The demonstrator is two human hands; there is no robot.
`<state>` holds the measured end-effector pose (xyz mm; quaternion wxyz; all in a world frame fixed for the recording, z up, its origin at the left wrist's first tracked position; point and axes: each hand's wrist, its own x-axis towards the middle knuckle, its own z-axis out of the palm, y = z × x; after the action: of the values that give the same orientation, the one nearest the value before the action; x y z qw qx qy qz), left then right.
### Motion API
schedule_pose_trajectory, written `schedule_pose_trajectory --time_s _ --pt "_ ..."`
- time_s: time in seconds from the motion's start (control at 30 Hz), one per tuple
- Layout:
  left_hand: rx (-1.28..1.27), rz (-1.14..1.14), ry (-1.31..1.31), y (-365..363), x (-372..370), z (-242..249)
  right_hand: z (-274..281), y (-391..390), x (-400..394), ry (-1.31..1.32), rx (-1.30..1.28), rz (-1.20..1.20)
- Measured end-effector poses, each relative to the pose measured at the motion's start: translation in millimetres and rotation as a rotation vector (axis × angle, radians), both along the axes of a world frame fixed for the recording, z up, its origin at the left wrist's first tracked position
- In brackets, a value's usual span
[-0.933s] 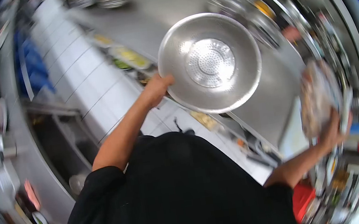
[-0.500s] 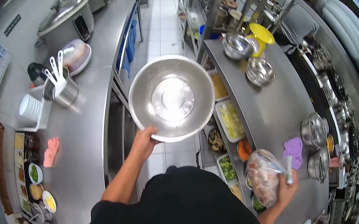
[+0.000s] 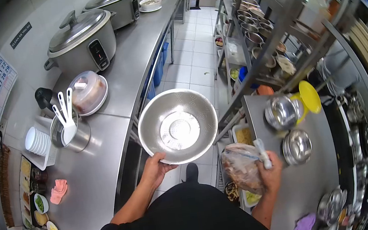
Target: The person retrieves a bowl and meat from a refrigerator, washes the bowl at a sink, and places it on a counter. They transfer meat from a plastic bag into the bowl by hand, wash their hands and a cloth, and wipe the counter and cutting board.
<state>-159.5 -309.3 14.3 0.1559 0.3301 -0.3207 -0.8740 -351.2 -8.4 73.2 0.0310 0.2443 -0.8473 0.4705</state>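
Observation:
My left hand (image 3: 156, 170) is closed on the near rim of a large steel colander (image 3: 178, 126), with small holes visible in its wall. The colander hangs over the aisle, its mouth tilted up toward me, and nothing lies in it. In my right hand (image 3: 270, 171) is the gathered neck of a clear plastic bag (image 3: 243, 167) packed with pinkish-brown food, perhaps meat. A whitish twisted end sticks up above my fingers. The bag hangs near the edge of the right counter, over food trays below. Colander and bag are apart.
On the left counter (image 3: 96, 187) stand rice cookers (image 3: 79, 42), a covered plate (image 3: 89, 91), a pot of white utensils (image 3: 72, 134) and a pink cloth (image 3: 58, 191). Steel bowls (image 3: 297, 146) and a purple cloth (image 3: 304, 225) lie on the right counter. A metal shelf post (image 3: 271, 33) rises ahead right.
I have moved forward along the aisle. The bag has come inward and up, closer to the colander. Both hands keep their hold.

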Motion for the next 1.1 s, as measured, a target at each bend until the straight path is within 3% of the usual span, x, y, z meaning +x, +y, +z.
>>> schedule_pose_trajectory --time_s 0.2,0.43,0.57,0.7,0.93,1.1 --pt "-0.142 0.14 -0.009 -98.6 -80.3 58.1 -10.7 -149.6 -112.9 -0.032 -0.036 0.268" --pt "-0.198 0.415 -0.051 -192.0 -150.2 55.3 -20.9 -309.7 -227.0 -0.069 -0.058 0.394" --pt "-0.223 0.349 -0.096 -283.8 -202.3 22.0 -28.2 -379.9 -286.7 -0.104 0.03 0.372" --pt "-0.271 0.403 -0.077 -349.8 -280.6 55.5 -24.3 -419.0 -349.0 -0.113 0.056 0.277" --pt "-0.293 0.171 -0.03 -470.6 -429.4 72.9 -14.6 -479.4 -457.5 -0.102 0.001 0.039" --pt "-0.202 0.004 0.03 -521.9 -548.7 41.6 -40.6 -540.9 -563.6 -0.176 -0.032 0.058"
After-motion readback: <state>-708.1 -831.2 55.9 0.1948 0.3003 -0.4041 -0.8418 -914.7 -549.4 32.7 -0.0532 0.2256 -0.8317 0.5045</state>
